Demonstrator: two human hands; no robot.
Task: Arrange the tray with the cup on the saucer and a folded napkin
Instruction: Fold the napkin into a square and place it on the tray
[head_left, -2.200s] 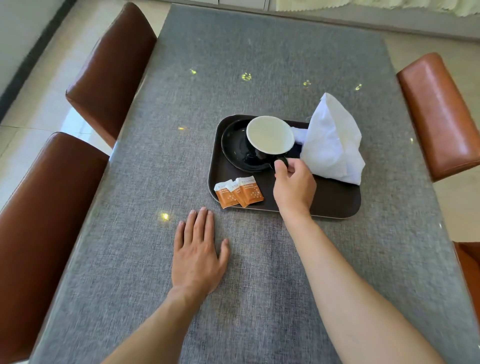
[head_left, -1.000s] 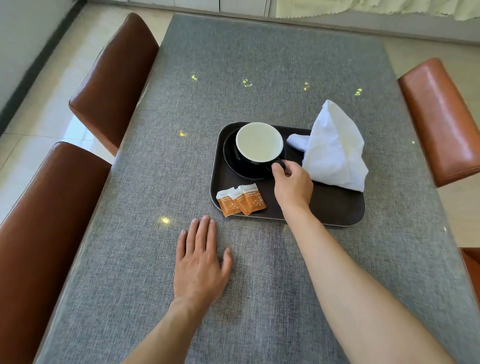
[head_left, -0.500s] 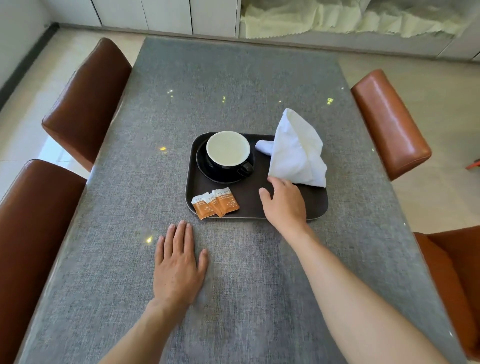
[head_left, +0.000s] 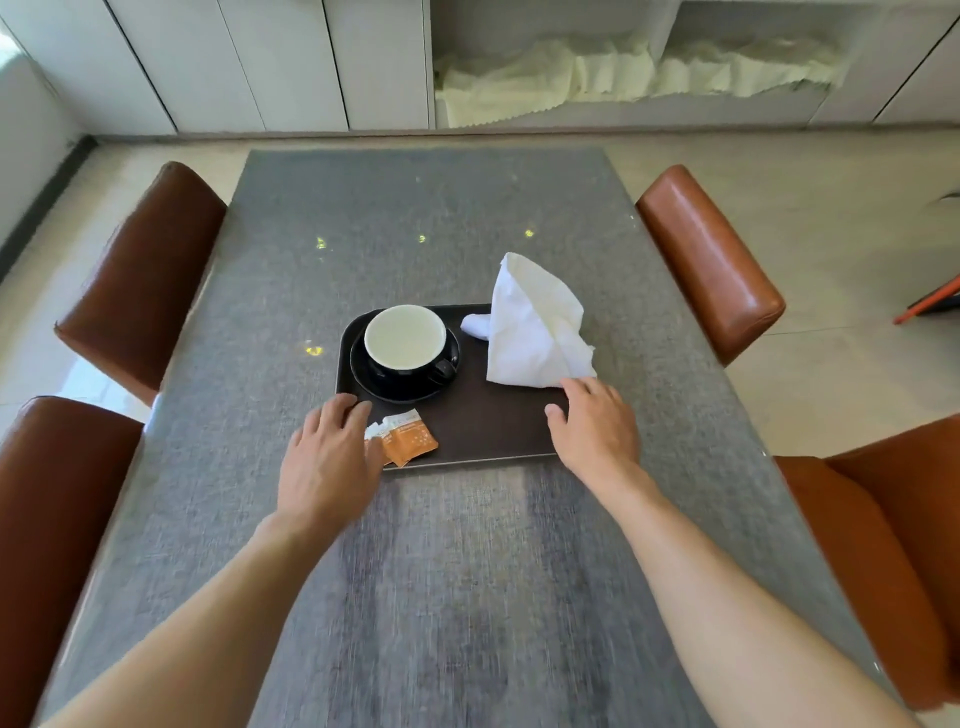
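A dark brown tray (head_left: 483, 431) lies on the grey table. On its left part a black cup (head_left: 405, 343) with a pale inside stands upright on a black saucer (head_left: 400, 392), handle toward the right. A white folded napkin (head_left: 530, 327) stands as a cone on the tray's right part. My left hand (head_left: 327, 457) sits at the tray's front left corner, fingers bent over the left rim. It partly covers the orange sugar packets (head_left: 410, 441). My right hand (head_left: 592, 426) is at the front right corner, thumb on the tray and fingers over the right edge, beside the napkin's lower corner.
The grey table (head_left: 415, 597) stretches far beyond the tray. Brown leather chairs stand at both sides: left (head_left: 145, 280), front left (head_left: 57, 519), right (head_left: 706, 260), front right (head_left: 883, 545). White cabinets and pale cloth (head_left: 623, 73) line the far wall.
My left hand has come off the table to the tray's front left corner. My right hand let go of the cup's handle and went to the front right corner. The camera tilted up.
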